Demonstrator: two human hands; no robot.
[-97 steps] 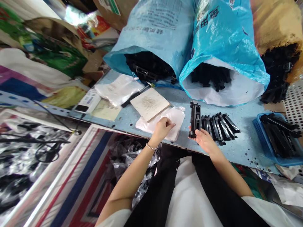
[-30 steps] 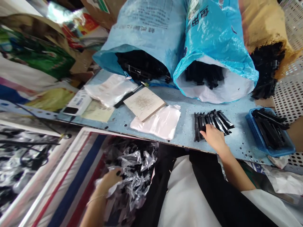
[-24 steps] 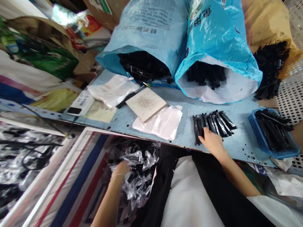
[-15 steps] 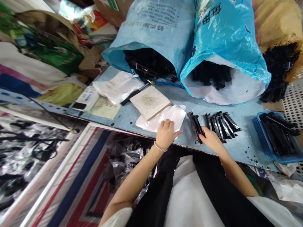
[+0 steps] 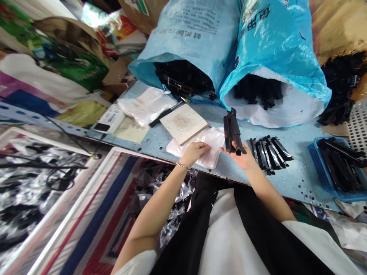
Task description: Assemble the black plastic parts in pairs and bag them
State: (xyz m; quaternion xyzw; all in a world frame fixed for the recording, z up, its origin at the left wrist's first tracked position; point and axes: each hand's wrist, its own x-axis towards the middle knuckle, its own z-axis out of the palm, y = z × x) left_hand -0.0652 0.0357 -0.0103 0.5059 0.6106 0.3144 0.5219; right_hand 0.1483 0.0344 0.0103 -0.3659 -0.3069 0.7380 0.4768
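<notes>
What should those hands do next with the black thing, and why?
Probably slide the black plastic piece into the clear plastic bag. The right hand holds the piece right beside the bag, and the left hand rests on the bag, so it looks ready.

left hand: palm down, flat | right hand: palm up, curled
</notes>
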